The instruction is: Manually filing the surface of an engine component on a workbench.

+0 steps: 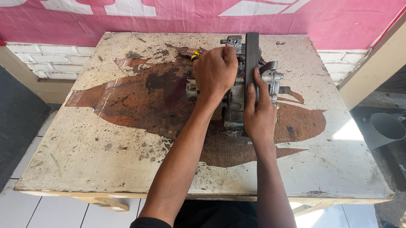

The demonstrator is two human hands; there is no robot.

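A grimy grey metal engine casing [235, 107] stands near the far middle of a worn, oil-stained wooden table [112, 140]. My left hand [214, 73] is closed over the casing's left side, next to a small yellow-tipped tool [196, 54] that is mostly hidden. My right hand [259, 111] rests on the casing's right side, fingers lying along a dark flat bar [252, 52] that stands upright against the casing. The casing's middle is hidden behind both hands.
A pink and white banner [173, 8] hangs behind the table over a white brick wall [56, 59]. A grey pipe end [385, 130] lies on the ground at right. White floor tiles [57, 216] show below the table's near edge.
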